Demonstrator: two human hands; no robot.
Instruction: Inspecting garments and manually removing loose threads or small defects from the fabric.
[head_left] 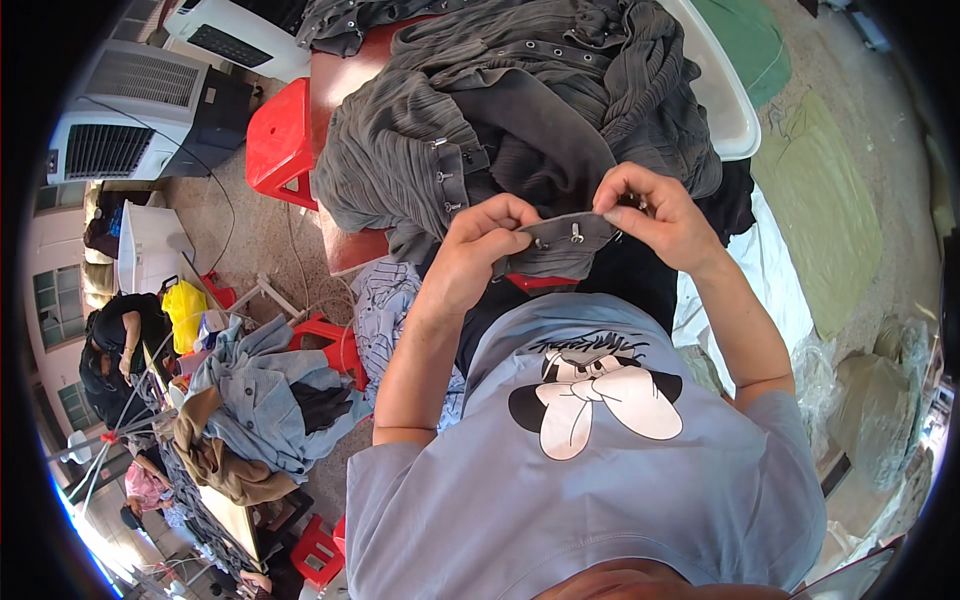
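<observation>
While both hands pinched a grey strap (572, 232), left hand (478, 245) gripped at nine o'clock, right hand (655, 215) at three; garments (520, 100) lay at twelve.

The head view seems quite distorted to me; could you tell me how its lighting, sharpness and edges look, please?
Head view: strong fisheye bending, with a black rim at the corners; even daylight, soft shadows, no harsh glare. The left hand and right hand, pinching a grey strip with metal snaps, are sharp, as is the grey garment pile. The clothes and people at far left are small and squeezed.
</observation>
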